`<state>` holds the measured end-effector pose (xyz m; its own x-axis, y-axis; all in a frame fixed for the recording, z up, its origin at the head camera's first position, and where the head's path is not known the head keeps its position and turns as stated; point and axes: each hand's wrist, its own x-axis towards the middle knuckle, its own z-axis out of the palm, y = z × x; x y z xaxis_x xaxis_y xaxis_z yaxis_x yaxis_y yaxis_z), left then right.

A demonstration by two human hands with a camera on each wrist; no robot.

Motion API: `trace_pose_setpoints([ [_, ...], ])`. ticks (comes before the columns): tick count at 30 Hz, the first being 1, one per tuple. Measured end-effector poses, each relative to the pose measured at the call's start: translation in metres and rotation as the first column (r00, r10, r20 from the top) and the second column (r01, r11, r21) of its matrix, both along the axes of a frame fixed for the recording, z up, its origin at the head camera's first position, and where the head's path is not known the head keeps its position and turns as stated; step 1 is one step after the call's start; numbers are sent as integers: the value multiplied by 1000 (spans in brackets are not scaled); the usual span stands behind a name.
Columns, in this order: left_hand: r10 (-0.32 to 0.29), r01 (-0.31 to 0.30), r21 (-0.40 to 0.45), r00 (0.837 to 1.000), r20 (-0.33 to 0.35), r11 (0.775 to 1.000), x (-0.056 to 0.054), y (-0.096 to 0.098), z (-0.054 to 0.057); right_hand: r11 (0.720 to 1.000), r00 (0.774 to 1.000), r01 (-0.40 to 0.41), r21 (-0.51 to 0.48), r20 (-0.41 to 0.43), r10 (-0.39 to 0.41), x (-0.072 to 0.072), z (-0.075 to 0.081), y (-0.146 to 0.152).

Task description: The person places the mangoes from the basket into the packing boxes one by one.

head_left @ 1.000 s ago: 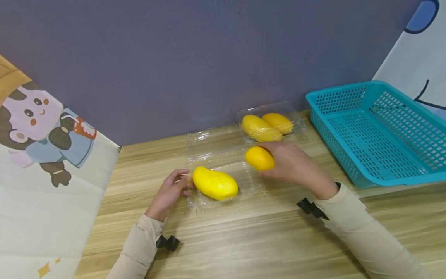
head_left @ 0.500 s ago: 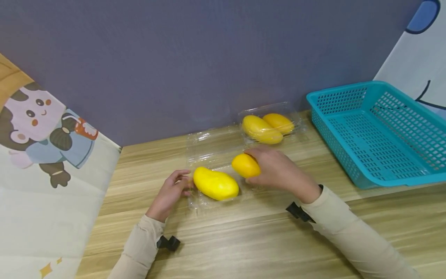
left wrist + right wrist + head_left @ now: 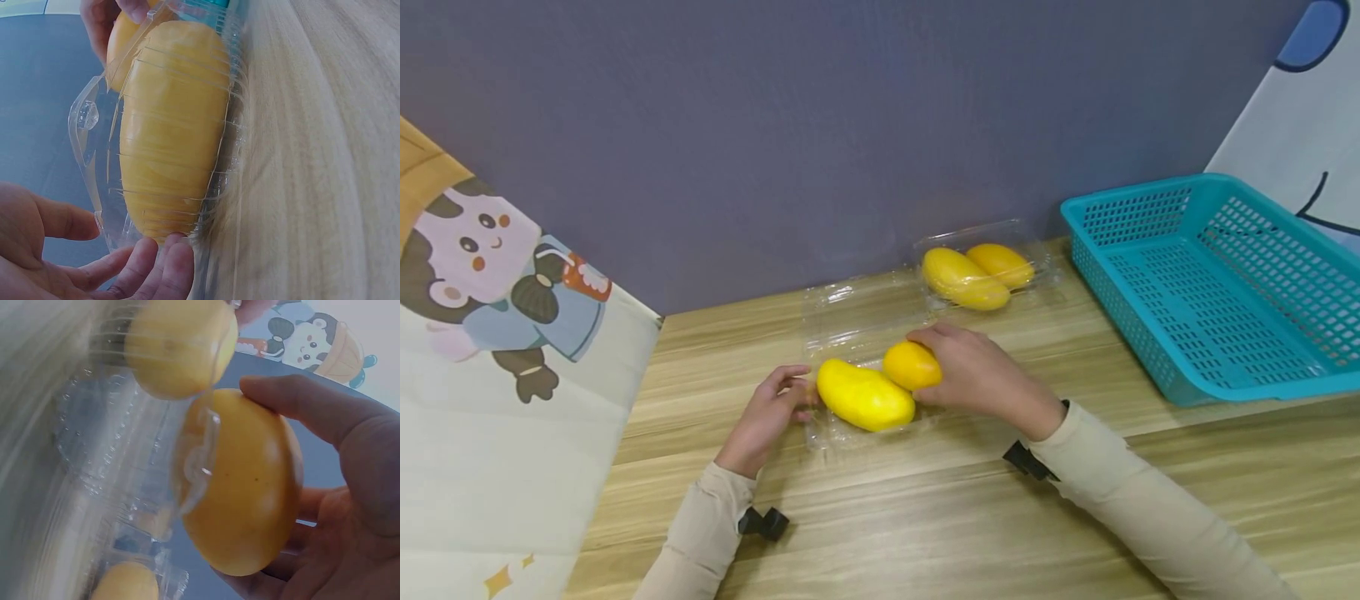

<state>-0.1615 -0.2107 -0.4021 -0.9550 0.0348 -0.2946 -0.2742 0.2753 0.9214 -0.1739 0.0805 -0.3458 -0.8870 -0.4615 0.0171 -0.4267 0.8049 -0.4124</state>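
Note:
My right hand (image 3: 977, 375) grips an orange-yellow mango (image 3: 912, 365), thumb on one side and fingers round the other. It holds this mango over the right half of an open clear plastic clamshell box (image 3: 826, 435). A longer, brighter yellow mango (image 3: 863, 397) lies in that box, close beside the held one. The box lid (image 3: 861, 310) is folded back towards the wall. My left hand (image 3: 767, 418) rests at the box's left end; in the left wrist view its loosely bent fingertips (image 3: 178, 256) touch the end wall below the mango, with the thumb near the rim.
Behind to the right, another clear box (image 3: 1026, 229) holds two mangoes (image 3: 964, 279). A teal perforated basket (image 3: 1180, 387) stands at the right. A grey-blue panel (image 3: 775, 150) rises behind the wooden table (image 3: 895, 517), and a cartoon-printed sheet (image 3: 490, 450) borders the left.
My right hand has moved left and slightly down with its mango, from the box's right edge to beside the longer mango. The left hand has stayed in place.

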Motion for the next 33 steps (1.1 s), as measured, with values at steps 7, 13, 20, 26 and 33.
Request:
trace_pose_setpoints([
  [7, 5, -5, 3, 1000, -7, 1000, 1, 0, -1, 1000, 1000, 2, -12, -13, -3, 0, -5, -4],
  [13, 4, -4, 2, 1000, -9, 1000, 0, 0, -1, 999, 1000, 8, -36, -21, -8, 0, -9, -7],
  [20, 2, -2, 6, 1000, -10, 1000, 2, 0, 1, 999, 999, -38, -25, -12, 38, 0, -9, -5],
  [26, -1, 0, -3, 1000, -9, 1000, 2, 0, 1, 997, 998, -62, -54, 6, 62, 1, -9, -2],
  [33, -2, 2, -6, 1000, -5, 1000, 3, 0, 3, 997, 1000, -20, -73, 12, 21, -1, -14, -4],
])
